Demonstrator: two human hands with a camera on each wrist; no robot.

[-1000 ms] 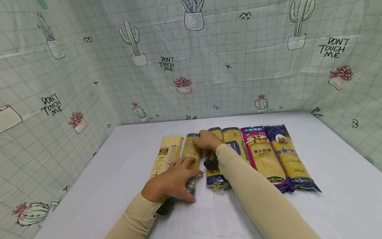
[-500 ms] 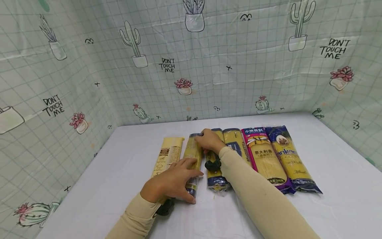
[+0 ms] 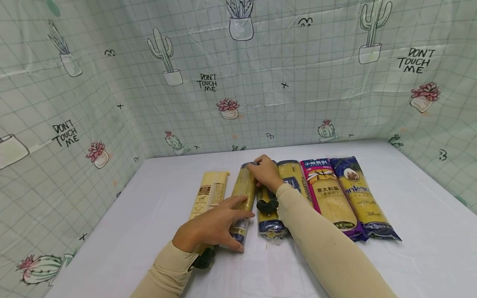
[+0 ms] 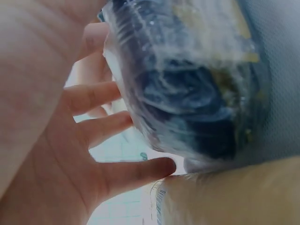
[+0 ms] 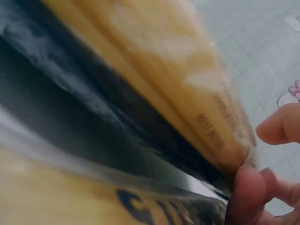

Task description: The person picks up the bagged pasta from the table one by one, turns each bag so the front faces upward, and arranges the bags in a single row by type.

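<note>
A clear-and-blue pack of spaghetti lies slightly slanted in the head view. At its far end my right hand pinches the wrapper; in the right wrist view the fingertips meet at the tip of the pack. My left hand is spread over the near part, thumb by the near end. The left wrist view shows its fairly straight fingers touching the side of the pack. To the left, partly under the left hand, is a cream pasta pack.
Right of the held pack lie two more yellow-and-blue spaghetti packs, the first partly covered by the right hand. Beyond them are a pink-and-purple pasta pack and a blue-and-yellow pack. A white tabletop meets a printed cloth backdrop.
The far end of the held spaghetti pack has shifted to the right and slightly away with my right hand. My left hand has stayed nearly in place.
</note>
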